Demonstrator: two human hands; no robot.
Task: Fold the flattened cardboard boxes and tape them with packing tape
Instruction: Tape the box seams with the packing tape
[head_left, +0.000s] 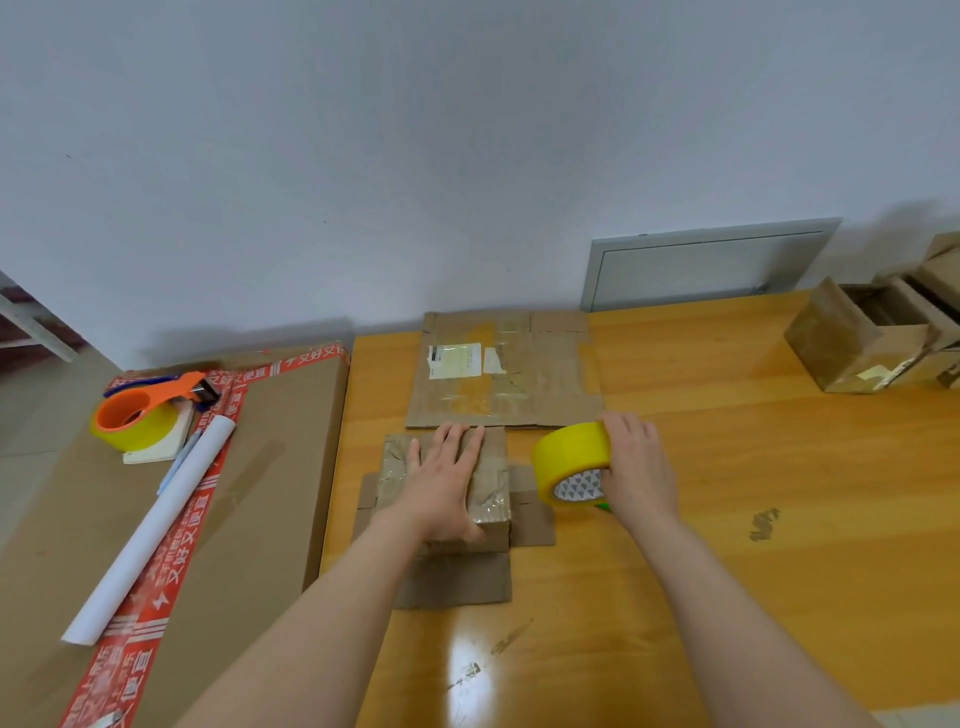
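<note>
A small folded cardboard box (493, 499) stands on the wooden table (727, 493) with its lower flaps spread flat around it. My left hand (447, 480) lies flat on its top, fingers straight, pressing down. Just to the right, my right hand (636, 467) grips a yellow roll of packing tape (569, 457) standing on edge on the table. A flattened cardboard box (504, 371) with a white label lies behind the small box, near the wall.
Several folded boxes (862, 338) sit at the table's far right. A large cardboard carton (249, 467) left of the table carries an orange tape dispenser (150, 410) with a yellow roll, a white paper roll (156, 530) and a pen.
</note>
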